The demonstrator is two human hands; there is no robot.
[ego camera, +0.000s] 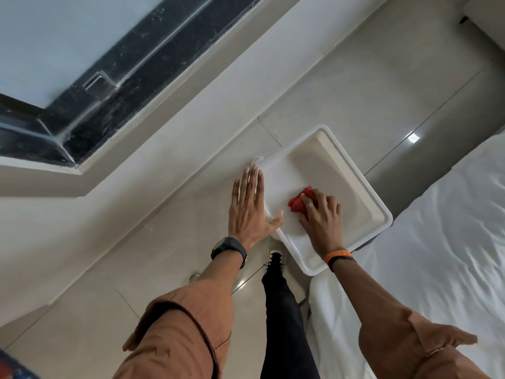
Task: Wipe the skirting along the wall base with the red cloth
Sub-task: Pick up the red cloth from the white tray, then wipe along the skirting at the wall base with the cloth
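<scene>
Gripping the bunched red cloth [297,203] inside the white tray [352,170], the right hand [322,217] has its fingers clamped on it; the left hand [250,206], fingers spread flat, steadies the rim. Overhanging the bed [437,242], the tray could tip if lifted carelessly.

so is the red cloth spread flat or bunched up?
Bunched. The red cloth sits crumpled in a small wad under the right hand fingers, on the white tray, not laid flat.
</scene>
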